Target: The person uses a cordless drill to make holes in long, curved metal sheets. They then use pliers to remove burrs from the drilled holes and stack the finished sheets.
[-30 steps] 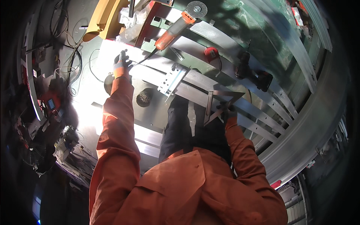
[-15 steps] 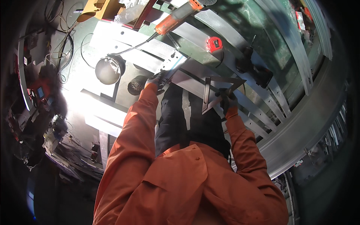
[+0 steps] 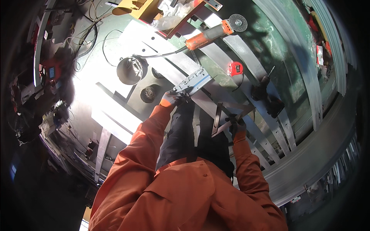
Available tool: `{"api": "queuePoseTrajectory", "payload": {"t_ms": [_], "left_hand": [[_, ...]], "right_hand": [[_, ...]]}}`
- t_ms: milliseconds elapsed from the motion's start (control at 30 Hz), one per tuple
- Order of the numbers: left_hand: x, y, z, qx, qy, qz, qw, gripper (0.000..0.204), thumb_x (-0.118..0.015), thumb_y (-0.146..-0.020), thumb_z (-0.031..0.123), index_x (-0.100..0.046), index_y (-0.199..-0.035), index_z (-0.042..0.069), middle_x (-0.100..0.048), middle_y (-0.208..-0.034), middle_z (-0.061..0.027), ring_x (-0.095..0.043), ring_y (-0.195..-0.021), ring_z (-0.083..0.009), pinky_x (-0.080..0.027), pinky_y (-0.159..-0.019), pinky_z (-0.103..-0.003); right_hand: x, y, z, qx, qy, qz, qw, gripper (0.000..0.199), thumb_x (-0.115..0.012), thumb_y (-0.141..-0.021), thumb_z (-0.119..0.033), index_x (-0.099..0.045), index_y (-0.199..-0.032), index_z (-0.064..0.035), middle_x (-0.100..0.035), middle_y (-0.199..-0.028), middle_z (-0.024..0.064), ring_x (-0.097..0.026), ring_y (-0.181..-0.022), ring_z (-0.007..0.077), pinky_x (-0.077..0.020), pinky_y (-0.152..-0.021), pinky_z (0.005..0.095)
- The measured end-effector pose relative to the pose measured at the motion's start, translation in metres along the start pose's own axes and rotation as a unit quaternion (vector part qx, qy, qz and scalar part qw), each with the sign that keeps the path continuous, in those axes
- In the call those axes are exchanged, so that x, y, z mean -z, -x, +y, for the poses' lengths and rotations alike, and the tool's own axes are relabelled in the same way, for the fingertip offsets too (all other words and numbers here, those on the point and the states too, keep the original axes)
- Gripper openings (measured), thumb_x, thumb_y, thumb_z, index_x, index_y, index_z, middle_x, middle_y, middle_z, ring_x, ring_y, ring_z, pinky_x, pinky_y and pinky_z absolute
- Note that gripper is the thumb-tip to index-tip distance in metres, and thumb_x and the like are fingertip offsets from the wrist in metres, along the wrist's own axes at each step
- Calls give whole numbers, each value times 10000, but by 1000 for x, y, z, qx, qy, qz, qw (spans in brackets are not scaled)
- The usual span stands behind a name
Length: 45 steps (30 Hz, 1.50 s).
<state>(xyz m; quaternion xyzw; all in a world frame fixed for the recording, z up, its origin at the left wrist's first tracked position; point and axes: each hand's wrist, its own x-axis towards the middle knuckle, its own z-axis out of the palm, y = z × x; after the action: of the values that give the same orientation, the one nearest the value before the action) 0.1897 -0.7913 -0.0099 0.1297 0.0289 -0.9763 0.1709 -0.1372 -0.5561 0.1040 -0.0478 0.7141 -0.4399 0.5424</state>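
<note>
Silver, rectangular, blue-striped metal plate: ran lengthwise far-right from my left hand, which pinched it; right hand clutched grey metal triangle.

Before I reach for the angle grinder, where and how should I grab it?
Probably grip the angle grinder around its long orange body, coming from your near side: the disc is at the far right end and the cord trails off the near left end.

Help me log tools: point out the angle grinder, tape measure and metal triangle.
Angle grinder [image 3: 207, 37]: head view, on its orange body.
Tape measure [image 3: 235, 69]: head view, on its red case.
Metal triangle [image 3: 217, 116]: head view, on its left bar.
</note>
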Motion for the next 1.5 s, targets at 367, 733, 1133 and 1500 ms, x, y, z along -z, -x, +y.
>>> {"api": "queuePoseTrajectory", "payload": {"t_ms": [367, 733, 1133, 1500], "left_hand": [[-170, 6, 21, -163, -584, 359, 709, 309, -579, -991, 285, -639, -1190, 57, -680, -980, -29, -610, -841, -131, -491, -725, -271], [-180, 120, -174, -152, -290, 502, 801, 373, -460, -1040, 331, -564, -1259, 47, -659, -1130, -70, -629, -1015, -248, -505, -840, -340], [-49, 128, -447, -290, 284, 444, 799, 284, -540, -968, 36, -565, -1245, -22, -660, -1124, -82, -644, -999, -167, -513, -882, -264], [-107, 124, -589, -203, 185, 677, 683, 305, -692, -887, 45, -612, -1177, -6, -669, -1056, -47, -618, -944, -119, -498, -840, -249]], "right_hand": [[-17, 17, -66, -115, 3, -22, 993, 205, -667, -897, -195, -645, -1032, -42, -649, -746, 29, -496, -556, 64, -383, -511, 223], [-151, 5, -45, -122, 208, -308, 921, 330, -706, -905, -230, -652, -1129, 7, -650, -1056, 69, -606, -974, 147, -482, -846, 251], [-147, 43, 104, -15, 710, -313, 631, 649, -799, -738, -547, -652, -842, 77, -679, -744, 172, -632, -659, 267, -485, -596, 393], [-97, 36, 205, -69, 718, -274, 636, 487, -844, -762, -345, -603, -894, 57, -649, -754, 138, -629, -675, 236, -501, -625, 375]]}}
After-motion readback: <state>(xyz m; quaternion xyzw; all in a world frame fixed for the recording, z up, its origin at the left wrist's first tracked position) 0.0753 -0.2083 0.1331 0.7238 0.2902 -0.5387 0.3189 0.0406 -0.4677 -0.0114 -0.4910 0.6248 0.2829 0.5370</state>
